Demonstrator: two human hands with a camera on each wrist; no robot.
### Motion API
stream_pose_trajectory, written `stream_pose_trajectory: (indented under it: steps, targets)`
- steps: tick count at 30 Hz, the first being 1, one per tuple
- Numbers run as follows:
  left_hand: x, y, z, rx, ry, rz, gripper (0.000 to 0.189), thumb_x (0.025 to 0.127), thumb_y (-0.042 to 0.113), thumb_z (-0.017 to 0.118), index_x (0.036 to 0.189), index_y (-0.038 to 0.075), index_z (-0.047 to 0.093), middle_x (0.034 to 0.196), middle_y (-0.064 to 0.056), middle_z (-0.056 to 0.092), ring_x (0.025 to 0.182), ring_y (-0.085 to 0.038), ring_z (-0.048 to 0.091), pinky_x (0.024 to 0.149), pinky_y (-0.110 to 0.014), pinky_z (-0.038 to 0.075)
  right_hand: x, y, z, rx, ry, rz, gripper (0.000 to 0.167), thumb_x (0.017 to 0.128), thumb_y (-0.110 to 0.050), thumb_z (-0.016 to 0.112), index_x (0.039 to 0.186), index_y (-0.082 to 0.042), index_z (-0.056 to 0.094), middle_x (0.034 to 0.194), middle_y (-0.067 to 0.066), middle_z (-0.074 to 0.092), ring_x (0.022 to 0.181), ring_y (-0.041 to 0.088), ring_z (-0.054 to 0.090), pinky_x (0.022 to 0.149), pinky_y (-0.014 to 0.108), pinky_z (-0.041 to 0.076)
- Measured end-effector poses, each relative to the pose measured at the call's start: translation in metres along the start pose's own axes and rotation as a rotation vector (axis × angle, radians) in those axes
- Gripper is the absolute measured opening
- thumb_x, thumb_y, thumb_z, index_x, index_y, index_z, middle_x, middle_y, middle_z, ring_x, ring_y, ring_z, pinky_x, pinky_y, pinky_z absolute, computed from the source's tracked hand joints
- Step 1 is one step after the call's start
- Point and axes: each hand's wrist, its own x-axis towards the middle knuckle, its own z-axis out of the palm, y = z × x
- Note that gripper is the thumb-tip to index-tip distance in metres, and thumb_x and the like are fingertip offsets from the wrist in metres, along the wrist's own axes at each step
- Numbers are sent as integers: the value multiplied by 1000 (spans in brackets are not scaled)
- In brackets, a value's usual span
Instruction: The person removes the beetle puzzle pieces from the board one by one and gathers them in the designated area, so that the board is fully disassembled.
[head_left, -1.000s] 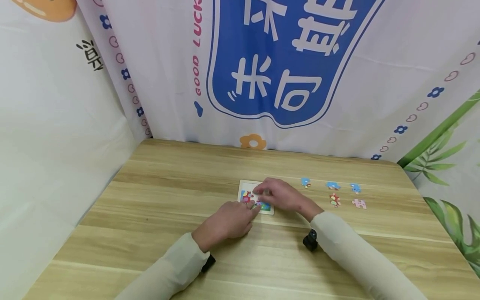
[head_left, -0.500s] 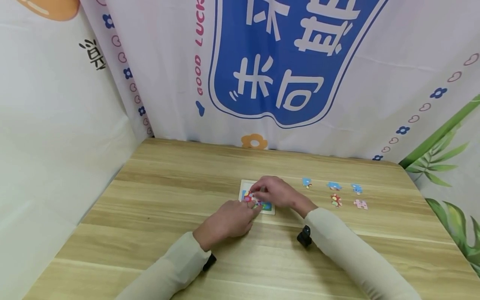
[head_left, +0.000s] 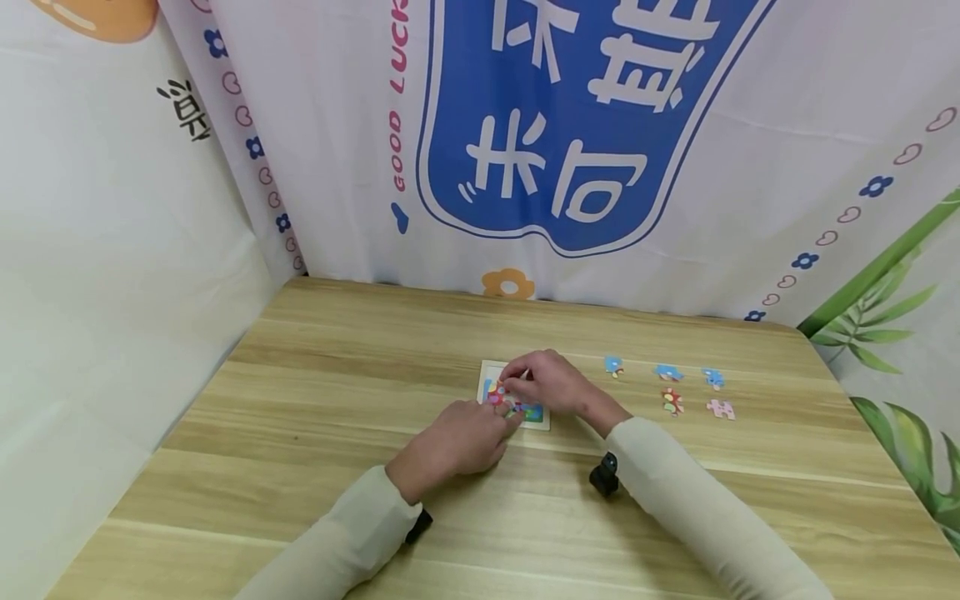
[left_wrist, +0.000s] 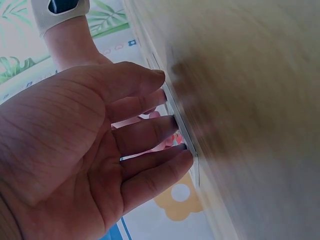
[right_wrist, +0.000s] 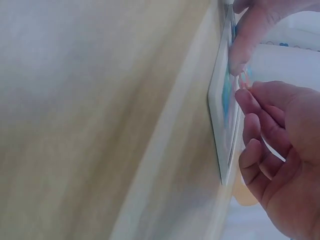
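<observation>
A small jigsaw puzzle board (head_left: 489, 367) with a pale rim lies flat on the wooden table, partly filled with colourful pieces. My left hand (head_left: 467, 437) rests its fingertips on the near part of the puzzle; in the left wrist view its fingers (left_wrist: 150, 132) reach out loosely onto the board. Over the board's far right part, my right hand (head_left: 553, 385) pinches a reddish puzzle piece (right_wrist: 243, 80) between thumb and finger, as the right wrist view shows. The piece is held tilted, close beside a left fingertip. Both hands cover much of the picture.
To the right lie several loose pieces: three with blue, among them a blue one (head_left: 667, 372), a red spotted one (head_left: 672, 402) and a pink one (head_left: 722, 408). A printed curtain (head_left: 360, 225) hangs behind the table (head_left: 337, 375).
My right hand has shifted slightly left and away over the board, bringing its fingertips closer to the red part of the picture. My left hand stays on the puzzle.
</observation>
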Motion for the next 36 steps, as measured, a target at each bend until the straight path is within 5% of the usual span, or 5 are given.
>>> stream_pose_trajectory:
  steps: [19, 28, 36]
  targets:
    - [0, 1, 2, 6, 23, 7, 39, 105, 24, 57, 142, 15, 65, 149, -9, 55, 90, -24, 70, 68, -42, 59, 6, -11, 3, -64, 31, 51, 12, 102, -18, 67, 93, -16, 74, 83, -10, 68, 79, 8, 63, 79, 32, 53]
    - [1, 1, 3, 17, 35, 13, 38, 104, 24, 58, 141, 16, 66, 147, -7, 58, 97, -25, 70, 69, -41, 59, 2, -9, 1, -62, 57, 54, 12, 101, -16, 64, 92, -15, 72, 84, -8, 68, 78, 10, 62, 76, 31, 52]
    - [2, 2, 3, 17, 16, -8, 41, 104, 24, 58, 144, 16, 63, 148, -8, 55, 119, -29, 65, 83, -45, 58, -11, 0, -14, -29, 70, 60, 11, 101, -14, 64, 93, -14, 71, 86, -6, 67, 81, 13, 62, 74, 32, 52]
